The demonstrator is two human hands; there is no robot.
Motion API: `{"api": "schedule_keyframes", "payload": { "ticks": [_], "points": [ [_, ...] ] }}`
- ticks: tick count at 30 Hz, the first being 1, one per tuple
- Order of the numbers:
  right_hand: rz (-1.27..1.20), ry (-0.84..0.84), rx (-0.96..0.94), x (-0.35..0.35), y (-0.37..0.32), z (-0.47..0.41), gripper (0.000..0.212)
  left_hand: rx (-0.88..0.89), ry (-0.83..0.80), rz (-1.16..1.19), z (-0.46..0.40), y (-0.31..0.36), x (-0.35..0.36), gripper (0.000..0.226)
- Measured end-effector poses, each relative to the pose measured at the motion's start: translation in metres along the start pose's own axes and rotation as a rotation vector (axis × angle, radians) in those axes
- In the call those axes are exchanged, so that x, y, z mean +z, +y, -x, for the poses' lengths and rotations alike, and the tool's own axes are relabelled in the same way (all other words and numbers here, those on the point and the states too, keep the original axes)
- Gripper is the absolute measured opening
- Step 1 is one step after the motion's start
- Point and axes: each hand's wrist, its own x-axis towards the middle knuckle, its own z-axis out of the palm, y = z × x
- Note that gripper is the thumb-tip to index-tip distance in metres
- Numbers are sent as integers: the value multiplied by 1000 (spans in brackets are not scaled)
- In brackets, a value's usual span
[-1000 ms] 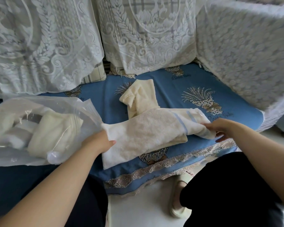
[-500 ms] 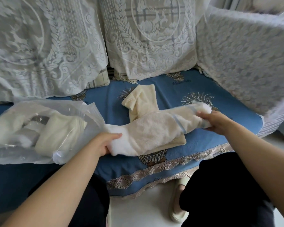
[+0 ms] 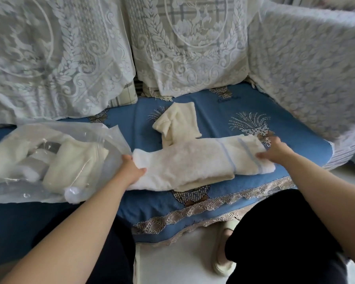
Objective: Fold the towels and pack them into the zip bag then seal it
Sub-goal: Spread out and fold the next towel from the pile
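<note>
Lying lengthwise on the blue sofa cushion (image 3: 223,111) right of the zip bag (image 3: 49,158), the white towel (image 3: 193,162) is gripped at its ends by the outstretched left hand (image 3: 131,169) and right hand (image 3: 275,150).

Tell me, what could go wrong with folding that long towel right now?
The white towel lies partly on top of the cream towel, so lifting it might drag that one and undo its fold. The left hand grips the towel right beside the zip bag, whose floppy open mouth could get nudged. The right hand holds only the far end, so the middle may sag.
</note>
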Motion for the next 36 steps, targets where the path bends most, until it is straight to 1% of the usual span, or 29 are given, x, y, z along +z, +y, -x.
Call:
{"api": "schedule_keyframes", "payload": {
  "ticks": [1, 2, 4, 5, 7, 8, 9, 10, 12, 14, 15, 16, 17, 19, 20, 21, 22, 23, 24, 25, 26, 28, 29, 30, 31, 32, 34, 35, 36],
  "points": [
    [77, 75, -14, 2, -8, 5, 69, 10, 7, 17, 0, 1, -1, 67],
    [125, 177, -90, 4, -19, 11, 62, 22, 14, 41, 0, 3, -3, 64],
    [116, 350, -391, 13, -51, 30, 44, 64, 36, 48, 5, 6, -9, 58],
    [92, 380, -574, 21, -69, 44, 39, 93, 71, -1, 9, 8, -11, 52],
    [115, 334, -884, 48, -102, 73, 40, 160, 141, -81, 20, 13, -12, 39],
    [160, 258, -971, 67, -115, 87, 46, 196, 154, -60, 23, 15, -11, 37],
    [243, 154, -1003, 87, -125, 101, 54, 224, 151, -10, 27, 18, -10, 39],
    [359, 58, -1001, 108, -132, 113, 58, 239, 146, 48, 28, 21, -9, 43],
    [538, -61, -984, 139, -136, 131, 56, 248, 133, 111, 32, 31, -8, 51],
    [559, -95, -967, 149, -137, 137, 52, 250, 103, 141, 34, 44, -2, 56],
    [480, -113, -941, 145, -139, 136, 51, 257, 86, 153, 36, 52, 2, 59],
    [305, -142, -879, 139, -143, 131, 47, 273, 66, 159, 37, 61, 8, 63],
    [29, -162, -770, 129, -147, 124, 43, 302, 38, 160, 39, 71, 16, 68],
    [-544, -224, -429, 103, -148, 110, 34, 355, -67, 191, 45, 91, 35, 85],
    [-760, -255, -295, 91, -144, 101, 33, 350, -152, 210, 48, 100, 46, 93],
    [-852, -286, -210, 82, -138, 92, 35, 322, -243, 208, 51, 108, 57, 99],
    [-828, -307, -177, 76, -132, 87, 38, 283, -323, 178, 55, 113, 68, 101],
    [-747, -307, -179, 74, -128, 83, 38, 249, -367, 147, 59, 115, 76, 99],
    [-643, -282, -195, 75, -125, 82, 35, 230, -364, 136, 59, 112, 84, 93],
    [-538, -246, -228, 79, -123, 83, 37, 241, -325, 155, 58, 107, 89, 84],
    [-440, -194, -294, 82, -122, 85, 46, 269, -252, 204, 57, 101, 90, 74],
    [-102, -23, -538, 91, -122, 94, 56, 341, -28, 261, 53, 87, 86, 56],
    [77, 44, -653, 94, -124, 100, 55, 361, 107, 229, 49, 79, 83, 52],
    [212, 63, -722, 96, -125, 104, 51, 349, 217, 184, 46, 73, 80, 51],
    [292, 28, -725, 97, -126, 107, 46, 292, 262, 160, 42, 67, 77, 52],
    [331, -32, -691, 96, -128, 108, 42, 181, 211, 209, 39, 63, 76, 55],
    [352, -111, -634, 95, -128, 107, 43, -71, -73, 483, 39, 59, 73, 52],
    [352, -117, -619, 93, -127, 106, 46, -128, -176, 584, 40, 58, 72, 46],
    [348, -124, -596, 90, -127, 106, 47, -118, -210, 592, 41, 58, 70, 38]
  ]
}}
